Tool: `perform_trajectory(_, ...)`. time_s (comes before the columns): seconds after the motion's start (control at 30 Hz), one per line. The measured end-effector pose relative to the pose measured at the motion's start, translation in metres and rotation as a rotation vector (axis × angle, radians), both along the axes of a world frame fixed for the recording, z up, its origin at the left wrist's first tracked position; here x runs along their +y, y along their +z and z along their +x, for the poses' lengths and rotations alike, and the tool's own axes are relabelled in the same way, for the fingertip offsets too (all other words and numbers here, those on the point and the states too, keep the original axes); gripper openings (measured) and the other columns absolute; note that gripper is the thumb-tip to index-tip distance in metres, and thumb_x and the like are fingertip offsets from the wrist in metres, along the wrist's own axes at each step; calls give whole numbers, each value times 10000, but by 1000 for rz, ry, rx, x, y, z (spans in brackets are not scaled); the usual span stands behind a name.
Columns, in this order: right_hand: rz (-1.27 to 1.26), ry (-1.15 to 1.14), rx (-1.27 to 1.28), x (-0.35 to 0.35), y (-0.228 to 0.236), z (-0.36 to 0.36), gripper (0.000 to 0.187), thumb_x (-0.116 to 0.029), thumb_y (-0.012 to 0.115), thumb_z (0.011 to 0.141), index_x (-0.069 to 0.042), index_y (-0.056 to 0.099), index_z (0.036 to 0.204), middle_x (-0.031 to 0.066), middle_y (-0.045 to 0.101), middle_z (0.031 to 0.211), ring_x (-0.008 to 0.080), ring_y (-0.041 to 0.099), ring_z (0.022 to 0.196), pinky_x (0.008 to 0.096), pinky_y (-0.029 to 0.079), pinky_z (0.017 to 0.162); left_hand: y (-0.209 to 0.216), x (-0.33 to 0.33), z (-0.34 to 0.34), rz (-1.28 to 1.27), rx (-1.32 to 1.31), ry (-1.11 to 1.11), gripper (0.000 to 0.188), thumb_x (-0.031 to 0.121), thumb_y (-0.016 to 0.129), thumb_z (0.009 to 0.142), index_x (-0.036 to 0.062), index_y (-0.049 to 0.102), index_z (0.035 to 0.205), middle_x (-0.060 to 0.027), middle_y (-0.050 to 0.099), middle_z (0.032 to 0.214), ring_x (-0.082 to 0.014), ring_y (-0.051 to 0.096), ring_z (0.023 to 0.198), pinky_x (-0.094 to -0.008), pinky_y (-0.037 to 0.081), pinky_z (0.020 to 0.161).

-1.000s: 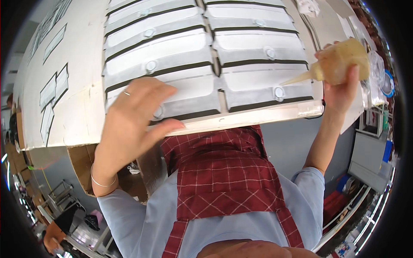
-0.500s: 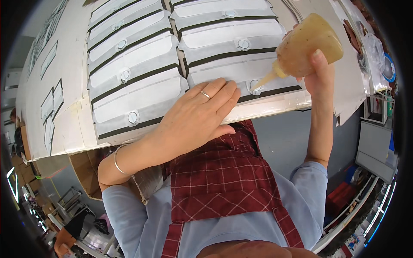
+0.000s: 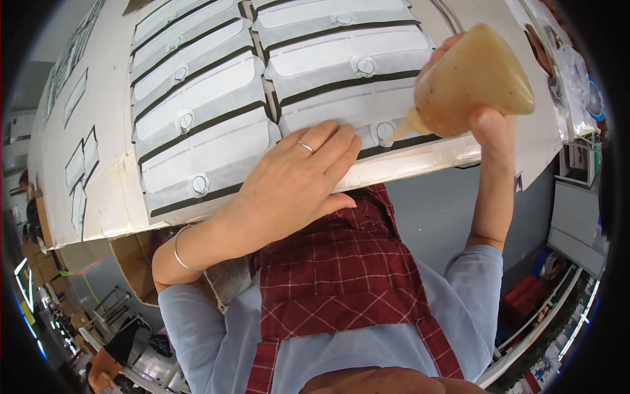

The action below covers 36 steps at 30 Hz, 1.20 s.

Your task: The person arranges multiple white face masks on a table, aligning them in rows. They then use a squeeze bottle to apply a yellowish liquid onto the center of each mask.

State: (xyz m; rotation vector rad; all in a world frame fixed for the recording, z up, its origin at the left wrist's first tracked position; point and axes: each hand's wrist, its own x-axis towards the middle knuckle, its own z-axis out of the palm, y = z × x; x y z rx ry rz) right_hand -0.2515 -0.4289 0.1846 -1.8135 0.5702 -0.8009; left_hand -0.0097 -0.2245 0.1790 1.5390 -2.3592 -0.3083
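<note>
My right hand is wrapped round a squeeze bottle of cloudy amber liquid. The bottle is tilted, its tapered nozzle pointing down and left to the lower edge of a round metal piece on the nearest right panel. Whether the tip touches cannot be made out. My left hand lies flat on that panel's near left part, fingers stretched out and the thumb beyond the table edge; it holds nothing. The panels are pale, flat pieces with dark edging, each visible one bearing a similar round piece.
Several such panels lie in two columns on the white table. Smaller dark-edged pieces are spread at the left. Below the table edge stands an open cardboard box. Clear plastic and a blue round item are at the far right.
The nozzle has shifted from the upper left of the round piece to its lower edge, and the bottle has tilted slightly. My left hand stays on the panel.
</note>
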Motion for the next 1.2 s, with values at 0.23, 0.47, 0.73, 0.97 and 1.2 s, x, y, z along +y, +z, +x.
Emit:
perform_trajectory(0.23, 94, 110, -364, -23, 25, -36, 997, -664, 801, 732, 5, 447, 1381, 148, 549, 1187, 293, 593, 1083, 389, 562, 817, 3, 1, 2, 40, 26, -13, 764, 435, 770, 809, -7, 543, 1389, -138, 541, 1416, -319, 509, 1312, -429, 467, 1044)
perform_trajectory(0.47, 305, -189, -626, -62, 17, -23, 695, -463, 630, 982, -2, 416, 1457, 204, 530, 1365, 381, 553, 1248, 307, 582, 709, 21, -16, 20, 65, 40, -57, 779, 438, 760, 823, -8, 522, 1416, -157, 532, 1434, -335, 514, 1311, -438, 460, 1066)
perform_trajectory(0.73, 192, -125, -222, -67, -14, 40, 474, -425, 604, 1004, -47, 549, 1285, 78, 678, 1084, 143, 657, 885, 272, 470, 540, 11, -59, 39, 60, 3, -28, 737, 451, 753, 830, -53, 566, 1334, -189, 566, 1364, -374, 540, 1254, -442, 476, 1034)
perform_trajectory(0.97, 113, -57, -131, -62, -11, 46, 450, -371, 635, 974, -19, 557, 1242, 82, 658, 1004, 149, 653, 785, 279, 449, 480, 12, -62, 38, 96, 37, -31, 735, 457, 751, 832, -53, 568, 1329, -189, 568, 1357, -373, 540, 1251, -441, 479, 1030)
perform_trajectory(1.2, -92, -5, 92, -42, 31, 50, 620, -390, 792, 850, 28, 588, 1259, 103, 674, 1077, 193, 672, 957, 325, 566, 722, 10, -62, 39, 109, 39, -31, 744, 474, 737, 837, -54, 565, 1332, -186, 564, 1366, -370, 531, 1264, -438, 482, 1030)
